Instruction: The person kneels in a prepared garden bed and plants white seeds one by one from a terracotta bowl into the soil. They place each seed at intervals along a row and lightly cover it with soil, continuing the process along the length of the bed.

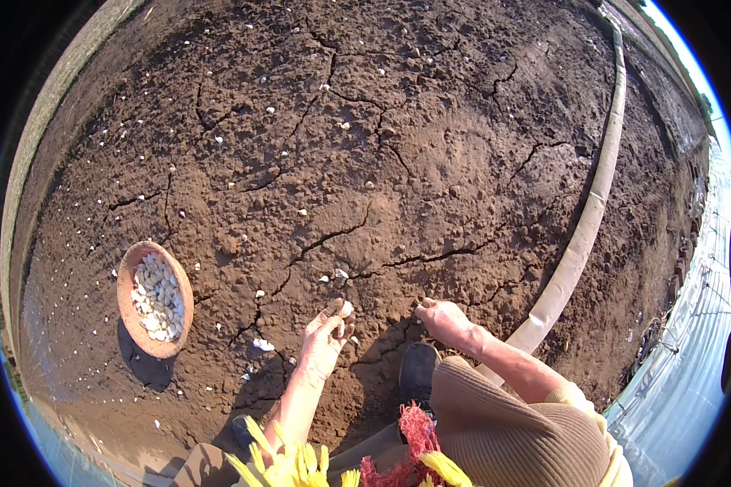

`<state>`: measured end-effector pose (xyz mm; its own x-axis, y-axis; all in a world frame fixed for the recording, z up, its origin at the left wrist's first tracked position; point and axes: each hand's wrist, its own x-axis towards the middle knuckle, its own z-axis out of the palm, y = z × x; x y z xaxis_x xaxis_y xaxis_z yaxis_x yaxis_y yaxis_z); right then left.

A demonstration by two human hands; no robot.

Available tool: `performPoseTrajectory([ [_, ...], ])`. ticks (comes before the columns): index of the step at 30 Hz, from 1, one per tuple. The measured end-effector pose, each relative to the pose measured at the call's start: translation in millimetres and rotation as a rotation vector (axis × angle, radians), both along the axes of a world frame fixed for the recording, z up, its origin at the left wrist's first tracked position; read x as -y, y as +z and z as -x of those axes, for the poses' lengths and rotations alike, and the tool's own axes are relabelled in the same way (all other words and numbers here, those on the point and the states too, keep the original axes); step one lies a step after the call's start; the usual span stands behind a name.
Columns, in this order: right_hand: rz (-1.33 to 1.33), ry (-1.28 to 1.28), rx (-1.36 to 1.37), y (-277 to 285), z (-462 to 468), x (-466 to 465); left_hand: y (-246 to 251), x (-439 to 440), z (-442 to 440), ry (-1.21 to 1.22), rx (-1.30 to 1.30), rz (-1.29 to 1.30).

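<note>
My left hand (320,347) is low over the cracked brown soil (426,213). Its fingers hold pale garlic cloves, with one garlic clove (346,309) showing at the fingertips. To the right, my right hand (446,321) is down at the soil, its fingers curled and the tips close together. Whether anything sits between those fingertips cannot be made out. Further left, a tilted reddish clay bowl (125,298) rests on the ground, with many peeled-looking cloves (157,298) inside. Single cloves dot the soil, including a garlic clove (341,274) just beyond my left hand.
A flat pale hose (585,243) curves along the right side and passes near my right forearm. My dark shoe (418,372) is planted below my right hand. Clear plastic sheeting (670,377) borders the right edge. Yellow and red fringe (417,429) hangs at the bottom.
</note>
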<state>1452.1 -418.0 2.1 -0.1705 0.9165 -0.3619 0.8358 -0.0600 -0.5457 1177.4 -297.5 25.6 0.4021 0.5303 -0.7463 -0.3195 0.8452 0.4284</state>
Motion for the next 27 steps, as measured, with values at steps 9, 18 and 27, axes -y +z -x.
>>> performPoseTrajectory([
  [9, 0.096, -0.028, 0.059, -10, 11, -13, -8, 18, -14, -0.019, 0.062, 0.048],
  [18, 0.249, -0.591, -0.848, 43, 44, -50, -3, 35, -34, -0.039, 0.109, 0.026],
  [27, 0.072, -0.870, -0.881, 21, -19, -94, -5, 26, -22, 0.030, -0.034, 0.071],
])
